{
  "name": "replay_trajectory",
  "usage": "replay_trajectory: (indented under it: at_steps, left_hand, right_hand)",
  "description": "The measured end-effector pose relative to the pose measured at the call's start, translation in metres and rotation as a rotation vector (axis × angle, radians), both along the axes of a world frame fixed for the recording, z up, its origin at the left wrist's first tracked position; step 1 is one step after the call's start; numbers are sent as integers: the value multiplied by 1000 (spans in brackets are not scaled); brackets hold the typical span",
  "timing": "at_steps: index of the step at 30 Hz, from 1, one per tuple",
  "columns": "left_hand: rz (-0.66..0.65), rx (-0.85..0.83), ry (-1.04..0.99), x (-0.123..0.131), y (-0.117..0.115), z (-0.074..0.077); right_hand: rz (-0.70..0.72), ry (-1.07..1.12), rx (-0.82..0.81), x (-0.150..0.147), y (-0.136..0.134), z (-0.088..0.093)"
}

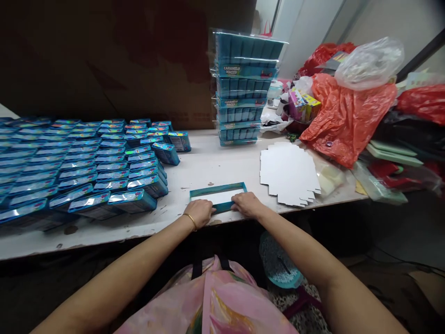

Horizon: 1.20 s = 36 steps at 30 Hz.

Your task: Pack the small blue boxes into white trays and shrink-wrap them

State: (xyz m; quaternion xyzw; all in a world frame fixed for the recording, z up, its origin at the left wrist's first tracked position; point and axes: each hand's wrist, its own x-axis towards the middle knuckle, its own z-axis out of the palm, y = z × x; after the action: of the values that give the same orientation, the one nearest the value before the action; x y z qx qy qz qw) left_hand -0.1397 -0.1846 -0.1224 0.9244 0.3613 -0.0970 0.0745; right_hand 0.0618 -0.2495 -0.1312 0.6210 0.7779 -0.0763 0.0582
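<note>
A shallow teal cardboard tray (218, 190) with a white inside lies on the white table (215, 162) near its front edge. My left hand (199, 212), with a gold bangle on the wrist, grips the tray's near wall from the left, fingers curled. My right hand (247, 204) pinches the same near wall from the right. A pile of flat white die-cut card blanks (288, 174) lies just right of the tray.
Several rows of small blue candy boxes (83, 162) cover the table's left half. A tall stack of wrapped blue trays (241, 88) stands at the back. Red plastic bags (347, 116), a clear bag (370, 62) and clutter fill the right.
</note>
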Motion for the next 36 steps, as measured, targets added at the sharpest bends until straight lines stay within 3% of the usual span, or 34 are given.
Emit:
replay_trajectory:
  at_steps: [3, 6, 9, 12, 14, 17, 19, 22, 25, 30, 33, 36]
  left_hand:
    - [55, -87, 26, 0, -15, 6]
    - [47, -217, -32, -6, -28, 9]
    - [125, -34, -276, -25, -21, 11]
    - [344, 197, -442, -50, 7, 6]
    - [444, 159, -475, -60, 25, -3]
    - [454, -6, -505, -57, 38, -21]
    - [430, -53, -497, -52, 38, -30]
    - [465, -35, -475, -57, 36, -35]
    - [540, 7, -518, -76, 37, -36]
    - [598, 41, -672, -98, 31, -46]
    - [627, 5, -740, -99, 27, -51]
    - [635, -33, -805, -99, 26, -52]
  right_hand:
    - [132, 8, 10, 1, 6, 3]
    - [344, 15, 107, 0, 30, 7]
    - [420, 91, 253, -4, 63, 14]
    - [204, 303, 400, -9, 78, 13]
    - [-101, 481, 461, -19, 74, 1]
    - [-455, 677, 431, -50, 58, -26]
    - [-523, 742, 386, -77, 51, -41]
    - [-456, 784, 327, -106, 61, -46]
    - [-362, 725, 343, -109, 103, -28]
    - [-189, 480, 525, -108, 229, 24]
    - [-114, 336, 449, -123, 299, 44]
    - [-114, 316, 291, -132, 340, 49]
